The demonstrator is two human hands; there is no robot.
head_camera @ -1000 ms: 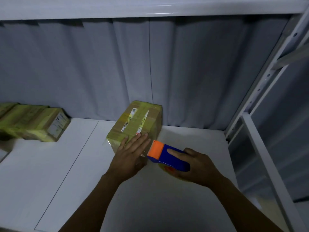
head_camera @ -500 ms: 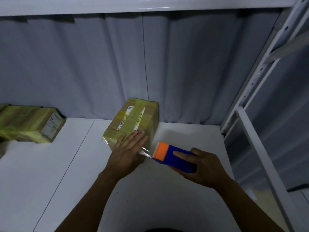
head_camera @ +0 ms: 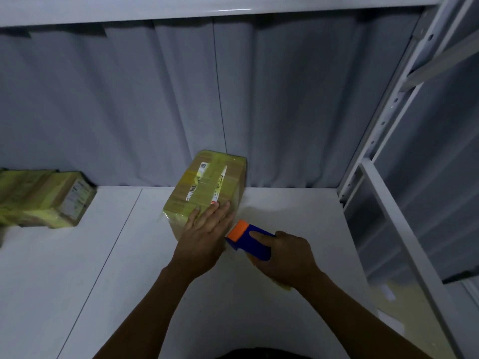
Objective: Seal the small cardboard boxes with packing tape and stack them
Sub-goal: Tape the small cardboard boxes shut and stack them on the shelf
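A small cardboard box (head_camera: 207, 182), wrapped in yellowish tape with white labels on top, lies on the white shelf (head_camera: 129, 268) near the back curtain. My left hand (head_camera: 204, 234) rests flat on its near end, fingers straight. Just right of that hand, my right hand (head_camera: 285, 257) grips a blue tape dispenser (head_camera: 250, 240) with an orange front end. The dispenser's orange tip sits close to the box's near right corner. The tape roll under my right hand is mostly hidden.
More taped boxes (head_camera: 44, 198) lie at the far left of the shelf. A grey curtain (head_camera: 233, 99) hangs behind. A white metal rack upright (head_camera: 383, 130) stands on the right, with another shelf board (head_camera: 181, 6) overhead.
My right hand drew the dispenser slightly away from the box, then brought it back close to the near right corner. My left hand stayed flat on the box.
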